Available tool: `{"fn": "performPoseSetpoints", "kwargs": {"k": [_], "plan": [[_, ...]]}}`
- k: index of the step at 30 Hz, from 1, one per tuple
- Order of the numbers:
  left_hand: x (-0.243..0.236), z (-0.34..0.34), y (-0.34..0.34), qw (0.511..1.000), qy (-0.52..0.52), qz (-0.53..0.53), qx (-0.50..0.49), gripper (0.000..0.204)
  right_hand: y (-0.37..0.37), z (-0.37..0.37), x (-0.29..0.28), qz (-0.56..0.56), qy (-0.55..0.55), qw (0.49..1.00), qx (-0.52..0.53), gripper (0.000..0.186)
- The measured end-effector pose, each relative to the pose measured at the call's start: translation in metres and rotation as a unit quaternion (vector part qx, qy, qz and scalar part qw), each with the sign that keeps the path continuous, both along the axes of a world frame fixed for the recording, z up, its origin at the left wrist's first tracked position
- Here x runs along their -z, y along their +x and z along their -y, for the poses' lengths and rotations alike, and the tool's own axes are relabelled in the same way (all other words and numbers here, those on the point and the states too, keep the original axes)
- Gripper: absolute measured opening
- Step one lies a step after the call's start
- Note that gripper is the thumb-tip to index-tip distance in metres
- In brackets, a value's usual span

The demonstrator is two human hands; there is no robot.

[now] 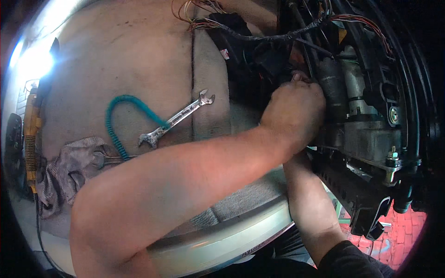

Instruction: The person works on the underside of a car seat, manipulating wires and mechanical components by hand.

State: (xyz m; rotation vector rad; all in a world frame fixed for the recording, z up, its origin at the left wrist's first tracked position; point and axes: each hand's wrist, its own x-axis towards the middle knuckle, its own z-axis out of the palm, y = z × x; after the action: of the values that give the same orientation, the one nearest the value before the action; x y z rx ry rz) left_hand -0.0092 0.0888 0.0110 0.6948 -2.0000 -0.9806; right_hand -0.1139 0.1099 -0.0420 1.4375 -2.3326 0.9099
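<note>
My left hand (pixel 294 109) reaches in from the lower left, its fingers curled closed beside a dark cylindrical part (pixel 331 85) of a vehicle's steering column assembly. Whatever lies in those fingers is hidden. My right forearm (pixel 310 199) rises from the lower right and passes beneath my left wrist. My right hand is covered there, so its fingers do not show. Just left of my left hand sits a dark bracket or housing (pixel 271 60). A taped wiring harness (pixel 278 37) runs above both hands.
On the beige carpeted floor (pixel 130 60) lies an open-ended wrench (pixel 178 118) with a teal coiled cord (pixel 111 123) touching it. A grey rag (pixel 76 164) is at the left, near a lit yellow work lamp (pixel 31 134). A pale sill (pixel 227 231) crosses below; red brick paving (pixel 403 234) shows lower right.
</note>
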Motion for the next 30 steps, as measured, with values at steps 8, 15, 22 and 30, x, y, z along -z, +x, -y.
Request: {"fn": "performPoseSetpoints", "kwargs": {"k": [8,15,22,30], "plan": [[-0.003,-0.001,0.017,0.99,0.071,-0.121,0.002,0.018,0.005,0.003,0.006,0.009,-0.008,1.0,-0.014,0.046],[0.016,0.016,0.017,0.992,0.077,-0.095,-0.025,0.017,0.015,0.017,0.021,0.016,0.001,0.999,-0.042,0.043],[0.004,0.061,0.022,0.993,0.072,0.032,0.084,0.021,0.001,0.013,0.02,0.004,-0.01,0.999,-0.04,0.04],[0.015,0.09,0.025,0.993,-0.094,0.042,0.063,0.024,0.004,0.014,0.007,0.04,-0.059,0.996,-0.057,0.037]]}}
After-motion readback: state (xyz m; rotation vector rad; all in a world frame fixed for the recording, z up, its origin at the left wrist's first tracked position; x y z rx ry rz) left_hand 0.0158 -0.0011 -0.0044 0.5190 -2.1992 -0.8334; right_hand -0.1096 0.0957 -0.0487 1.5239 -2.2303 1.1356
